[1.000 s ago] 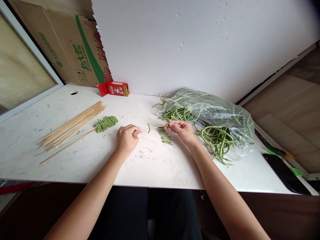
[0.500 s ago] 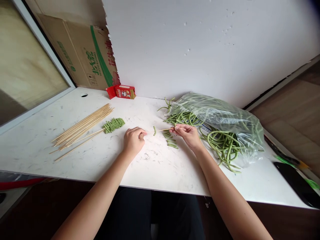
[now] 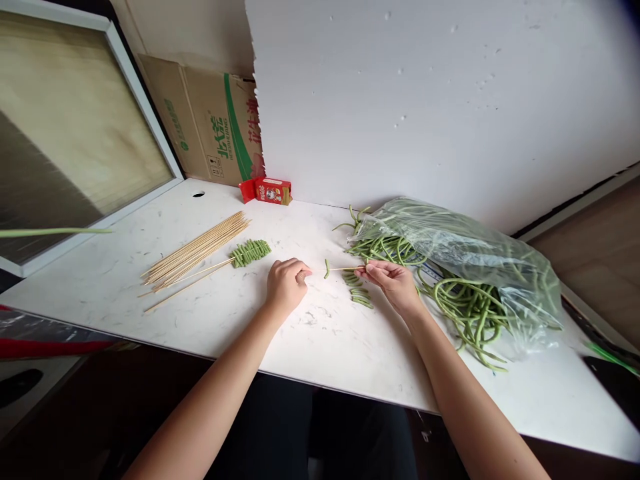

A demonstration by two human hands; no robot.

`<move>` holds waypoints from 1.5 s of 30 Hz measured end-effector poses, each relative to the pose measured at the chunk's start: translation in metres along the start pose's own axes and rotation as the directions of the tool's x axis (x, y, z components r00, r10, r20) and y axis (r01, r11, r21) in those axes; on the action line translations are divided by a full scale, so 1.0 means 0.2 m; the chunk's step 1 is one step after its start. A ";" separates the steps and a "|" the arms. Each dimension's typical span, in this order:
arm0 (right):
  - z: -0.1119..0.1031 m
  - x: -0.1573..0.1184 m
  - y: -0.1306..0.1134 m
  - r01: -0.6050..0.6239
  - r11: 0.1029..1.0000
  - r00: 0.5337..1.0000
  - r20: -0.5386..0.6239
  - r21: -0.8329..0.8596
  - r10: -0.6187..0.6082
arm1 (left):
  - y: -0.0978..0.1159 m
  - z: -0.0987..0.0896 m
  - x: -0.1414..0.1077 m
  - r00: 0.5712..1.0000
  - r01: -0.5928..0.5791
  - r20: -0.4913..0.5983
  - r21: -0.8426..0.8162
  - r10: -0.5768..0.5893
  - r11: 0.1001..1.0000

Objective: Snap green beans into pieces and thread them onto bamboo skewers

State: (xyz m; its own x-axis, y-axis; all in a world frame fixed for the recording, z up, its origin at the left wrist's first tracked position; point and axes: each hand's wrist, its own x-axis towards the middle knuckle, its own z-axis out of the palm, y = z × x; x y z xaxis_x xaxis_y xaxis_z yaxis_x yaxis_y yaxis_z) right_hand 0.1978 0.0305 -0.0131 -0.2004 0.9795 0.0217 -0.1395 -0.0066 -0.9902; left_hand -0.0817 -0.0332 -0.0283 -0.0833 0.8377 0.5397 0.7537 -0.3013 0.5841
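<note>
Head view shows our right hand pinching a thin stick over the middle of the counter, a bean piece at its far part. Our left hand is curled; we cannot tell if it grips anything. Short bean cuts lie beside our right fingers. Long beans spill from a plastic bag near the back edge.

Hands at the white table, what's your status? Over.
Right hand pinching thin skewer. Left hand curled nearby, grip unclear. Short bean piece between them. Cut pieces close beside right hand.
</note>
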 end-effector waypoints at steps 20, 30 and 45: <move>0.02 -0.01 -0.01 -0.003 1.000 1.000 -0.003 -0.005 0.002 | -0.03 0.03 0.00 1.000 -0.002 -0.008 -0.006 0.002 1.000; 0.00 0.00 0.02 -0.008 1.000 1.000 0.022 0.000 0.008 | -0.05 0.03 0.00 0.998 -0.035 -0.056 -0.015 0.034 0.999; 0.03 -0.02 0.01 0.012 0.999 0.999 0.030 -0.033 -0.011 | -0.04 0.04 0.00 0.997 -0.060 -0.059 -0.050 0.057 0.997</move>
State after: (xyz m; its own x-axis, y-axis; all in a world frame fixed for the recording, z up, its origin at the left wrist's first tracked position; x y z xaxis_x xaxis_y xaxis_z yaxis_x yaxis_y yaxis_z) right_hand 0.1920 0.0255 -0.0143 -0.2280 0.9730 0.0364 -0.1099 0.0115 -0.9939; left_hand -0.0834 -0.0274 -0.0374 -0.0791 0.7908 0.6070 0.7238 -0.3731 0.5804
